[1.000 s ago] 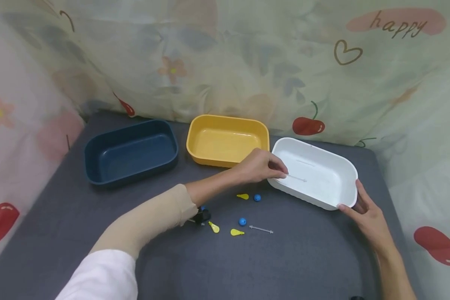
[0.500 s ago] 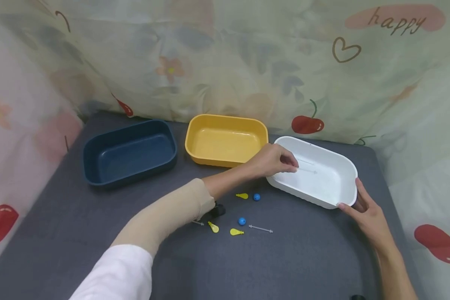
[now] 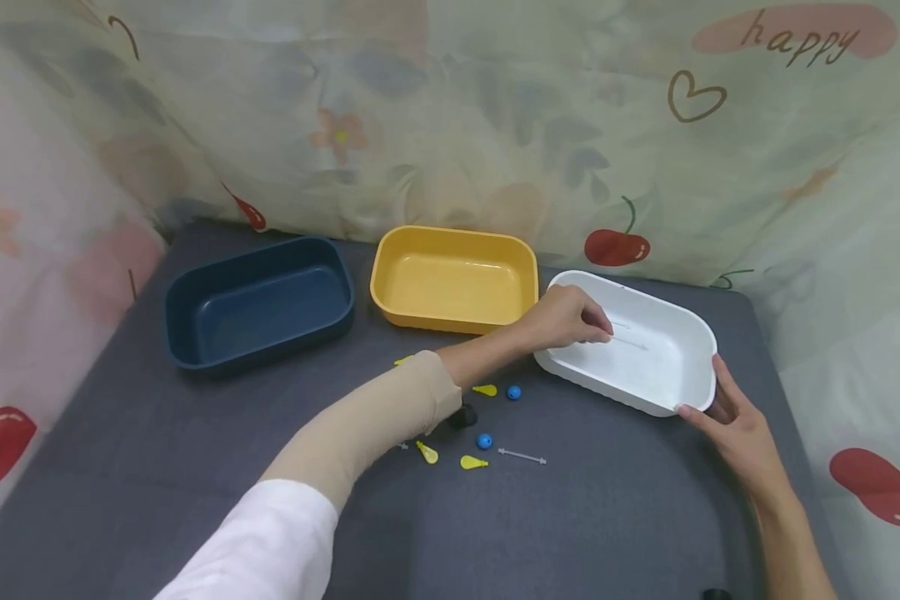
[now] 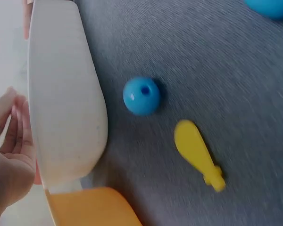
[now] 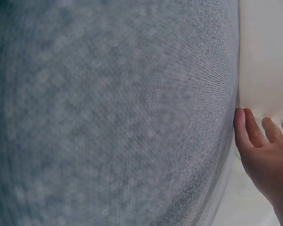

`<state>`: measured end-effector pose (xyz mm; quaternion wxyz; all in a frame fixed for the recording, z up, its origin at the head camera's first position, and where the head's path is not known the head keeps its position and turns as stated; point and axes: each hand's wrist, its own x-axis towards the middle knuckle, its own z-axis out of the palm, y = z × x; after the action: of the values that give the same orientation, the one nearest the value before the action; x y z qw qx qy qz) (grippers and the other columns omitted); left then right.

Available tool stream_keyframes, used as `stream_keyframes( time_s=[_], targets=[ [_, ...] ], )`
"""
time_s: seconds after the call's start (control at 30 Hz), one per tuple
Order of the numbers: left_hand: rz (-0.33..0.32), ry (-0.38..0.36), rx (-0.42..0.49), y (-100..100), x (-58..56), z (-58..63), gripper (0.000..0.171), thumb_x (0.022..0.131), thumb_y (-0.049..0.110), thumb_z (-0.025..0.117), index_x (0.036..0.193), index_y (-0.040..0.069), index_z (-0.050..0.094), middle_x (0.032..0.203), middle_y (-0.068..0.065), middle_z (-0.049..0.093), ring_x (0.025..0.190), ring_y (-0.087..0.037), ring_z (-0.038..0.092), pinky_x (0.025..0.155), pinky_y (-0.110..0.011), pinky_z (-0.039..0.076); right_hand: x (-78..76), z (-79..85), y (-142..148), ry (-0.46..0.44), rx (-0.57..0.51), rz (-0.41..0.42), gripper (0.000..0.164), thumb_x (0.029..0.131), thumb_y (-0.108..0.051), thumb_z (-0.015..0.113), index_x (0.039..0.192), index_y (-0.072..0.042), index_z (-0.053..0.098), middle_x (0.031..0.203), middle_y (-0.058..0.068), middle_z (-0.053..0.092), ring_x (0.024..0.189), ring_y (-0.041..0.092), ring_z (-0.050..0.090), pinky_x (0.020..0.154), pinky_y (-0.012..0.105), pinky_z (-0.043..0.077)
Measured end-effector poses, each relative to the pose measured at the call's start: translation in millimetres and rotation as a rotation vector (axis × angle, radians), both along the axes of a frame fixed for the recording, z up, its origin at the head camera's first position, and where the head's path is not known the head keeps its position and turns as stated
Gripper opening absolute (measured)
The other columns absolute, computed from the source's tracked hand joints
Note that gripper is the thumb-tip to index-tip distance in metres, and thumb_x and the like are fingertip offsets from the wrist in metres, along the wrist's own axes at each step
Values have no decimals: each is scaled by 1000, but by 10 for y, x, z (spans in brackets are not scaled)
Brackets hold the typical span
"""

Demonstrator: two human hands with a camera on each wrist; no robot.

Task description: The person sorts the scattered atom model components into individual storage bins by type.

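Note:
My left hand point(image 3: 570, 318) reaches over the white tray point(image 3: 671, 387), thumb and fingertips pinching a thin pale stick point(image 3: 632, 342) with a knobbed end. Another thin stick point(image 3: 621, 325) lies in that tray just behind it. In the left wrist view the tray wall point(image 4: 66, 94) hides what the fingertips hold. My right hand point(image 3: 737, 433) holds the tray's near right corner, thumb on the front side and fingers along the right end. Seen from the right wrist, the fingers point(image 5: 247, 127) touch the tray's outer wall.
Left of the white tray stand a yellow tray point(image 3: 453, 323) and a dark blue tray point(image 3: 270, 340). On the grey table lie blue beads point(image 3: 484, 442), yellow drop-shaped pieces point(image 3: 474, 462) and a grey stick point(image 3: 522, 456). The left forearm covers some loose pieces.
My left hand has moved to the right, further over the white tray, with the stick still pinched. The right hand stays at the tray's corner.

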<state>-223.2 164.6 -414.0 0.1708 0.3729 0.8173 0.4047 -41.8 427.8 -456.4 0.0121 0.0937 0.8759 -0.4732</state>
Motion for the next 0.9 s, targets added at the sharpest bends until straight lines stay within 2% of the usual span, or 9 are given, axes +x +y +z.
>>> stream_keyframes(
  time_s=[0.17,0.37,0.5,0.7,0.8,0.9],
  targets=[
    [25,23,-45,123,14,-28,9,89,22,77,95,17,81,74,12,70,65,-3,59,61,-15,46,7,2,8,-11,7,-7,91,95,-23,70,157,-40,6,165,1,12,146,32,27,90,2,35],
    [78,63,-100,228,-13,-68,8,88,25,78,94,21,82,79,15,72,73,1,58,65,-12,41,0,11,9,-18,6,-3,91,95,-24,70,157,-40,5,165,2,12,146,32,27,90,2,35],
    [132,30,-100,280,-38,-96,9,87,25,79,94,21,82,81,15,73,76,1,57,66,-12,40,-4,5,7,-19,3,-5,91,95,-23,70,157,-40,5,164,2,12,146,32,27,91,2,34],
    [194,-87,-150,339,-30,-137,9,87,25,79,93,21,82,79,14,71,77,-2,57,65,-14,42,1,-14,1,-12,3,-2,91,95,-22,70,157,-39,6,165,1,12,146,33,27,90,2,34],
    [236,-131,-172,381,-39,-170,7,86,26,80,92,23,83,78,15,70,78,-3,56,66,-15,42,3,-17,-4,3,-11,4,91,95,-20,70,158,-38,8,164,2,13,145,25,30,90,2,36],
    [274,-142,-181,418,-66,-201,6,86,26,80,91,23,83,79,15,70,80,-2,56,68,-14,41,3,-13,-8,12,-14,2,90,95,-18,70,158,-38,8,164,3,14,145,20,32,90,3,36]
  ],
)
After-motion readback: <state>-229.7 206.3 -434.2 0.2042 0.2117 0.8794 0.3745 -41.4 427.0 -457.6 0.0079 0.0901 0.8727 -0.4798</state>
